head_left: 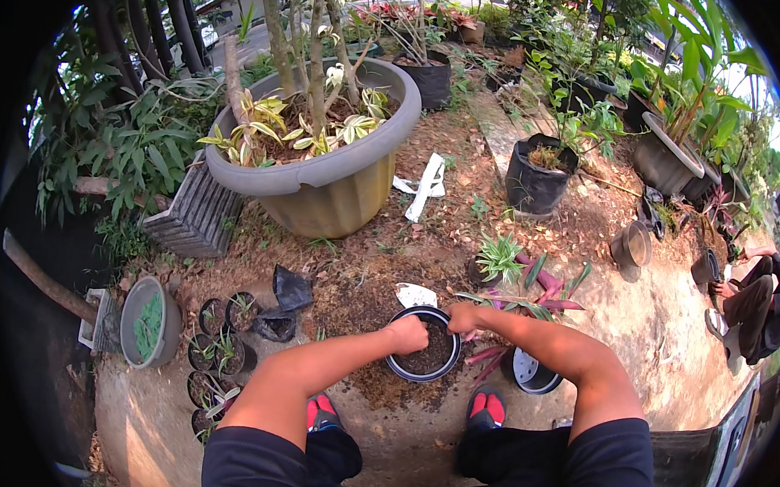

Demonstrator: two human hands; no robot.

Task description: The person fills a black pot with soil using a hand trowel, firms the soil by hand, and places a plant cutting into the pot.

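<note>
A round plant pot [424, 376] with a pale rim and dark soil inside stands on the ground before my feet. My left hand [409, 335] is closed in a fist over the pot's left side, above the soil; whether anything is inside it cannot be told. My right hand [465, 318] grips the pot's upper right rim. Just beyond the pot lies a white piece [416, 295], partly hidden by it. Loose brown soil [356, 300] is spread around the pot. An empty-looking pot with a white perforated inside [532, 371] lies below my right forearm.
Small potted seedlings [235, 354] and a grey tub holding green material [150, 328] are at the left. A large planter [327, 196] stands ahead. Purple-leaved plants [549, 294] lie right of the pot, near a spider plant [499, 257]. A person [752, 307] sits at the far right.
</note>
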